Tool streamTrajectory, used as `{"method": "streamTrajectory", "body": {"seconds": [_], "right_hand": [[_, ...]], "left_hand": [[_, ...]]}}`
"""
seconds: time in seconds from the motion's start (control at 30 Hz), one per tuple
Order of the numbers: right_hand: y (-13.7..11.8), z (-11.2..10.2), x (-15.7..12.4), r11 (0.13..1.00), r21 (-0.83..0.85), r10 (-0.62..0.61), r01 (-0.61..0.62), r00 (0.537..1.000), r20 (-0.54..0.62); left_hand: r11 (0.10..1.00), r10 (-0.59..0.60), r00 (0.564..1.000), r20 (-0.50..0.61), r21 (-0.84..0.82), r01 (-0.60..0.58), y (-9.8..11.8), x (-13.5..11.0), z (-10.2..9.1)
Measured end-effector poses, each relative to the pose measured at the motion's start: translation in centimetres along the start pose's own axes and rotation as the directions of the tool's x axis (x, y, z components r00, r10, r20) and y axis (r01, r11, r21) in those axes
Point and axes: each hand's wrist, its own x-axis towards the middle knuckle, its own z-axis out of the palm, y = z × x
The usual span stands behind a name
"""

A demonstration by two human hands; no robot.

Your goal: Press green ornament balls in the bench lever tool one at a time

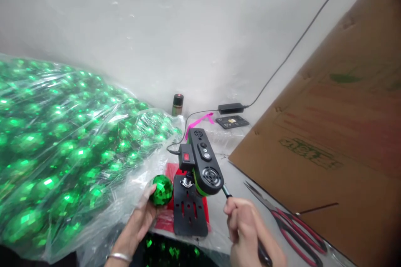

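My left hand [141, 217] holds a green faceted mirror ball [162, 190] at the left side of a small black and green machine [200, 167] that stands on a black perforated base plate [189, 212]. The machine shows a red switch on its side. My right hand [247, 227] is closed round a dark lever handle [226, 192] that sticks out from the machine's lower right. A silver bracelet sits on my left wrist.
A big clear plastic bag of green mirror balls [62, 146] fills the left. Red-handled scissors [288, 221] lie to the right, beside a leaning cardboard sheet [328, 133]. At the back stand a small can [177, 104], a power adapter [231, 108] and a black remote-like pad [232, 122].
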Motion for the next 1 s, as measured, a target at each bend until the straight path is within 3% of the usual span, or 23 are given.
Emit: {"method": "streamTrajectory", "body": {"seconds": [0.17, 0.27, 0.33, 0.4, 0.5, 0.6, 0.77, 0.87, 1.0], "right_hand": [[0.6, -0.6, 1.3, 0.982, 0.012, -0.188, 0.188, 0.975, 0.119], [0.7, -0.8, 1.5, 0.970, -0.006, -0.241, 0.244, 0.961, 0.136], [0.6, -0.8, 1.4, 0.965, -0.017, -0.256, 0.261, 0.955, 0.148], [0.6, -0.8, 1.4, 0.963, -0.016, -0.264, 0.270, 0.952, 0.154], [0.8, -0.8, 1.3, 0.961, -0.013, -0.270, 0.275, 0.949, 0.161], [0.9, -0.9, 1.1, 0.960, -0.011, -0.275, 0.280, 0.948, 0.160], [0.6, -1.2, 1.1, 0.973, -0.026, -0.221, 0.230, 0.958, 0.184], [0.3, -1.1, 1.3, 0.976, -0.009, -0.212, 0.218, 0.958, 0.196], [0.1, -1.1, 1.4, 0.971, 0.004, -0.234, 0.238, 0.951, 0.202]], "left_hand": [[0.990, 0.032, 0.999, -0.037, 0.137, -0.027, -2.9, -1.6, -0.2], [0.937, 0.133, 0.991, -0.008, 0.328, -0.123, -3.4, -1.8, -0.1], [0.920, 0.149, 0.988, 0.033, 0.363, -0.150, -3.5, -1.8, 0.0], [0.965, 0.049, 0.996, 0.074, 0.252, -0.066, -3.4, -1.7, 0.1], [0.988, -0.149, 0.976, 0.157, -0.011, 0.153, -3.1, -1.7, 0.1], [0.976, -0.170, 0.969, 0.181, -0.107, 0.191, -3.1, -1.7, 0.1], [0.989, -0.096, 0.991, 0.098, 0.119, 0.084, -3.7, -1.5, 0.3], [0.952, 0.064, 0.997, 0.054, 0.297, -0.077, -4.3, -1.0, 0.6], [0.818, 0.244, 0.957, 0.157, 0.497, -0.290, -4.9, -0.4, 1.5]]}}
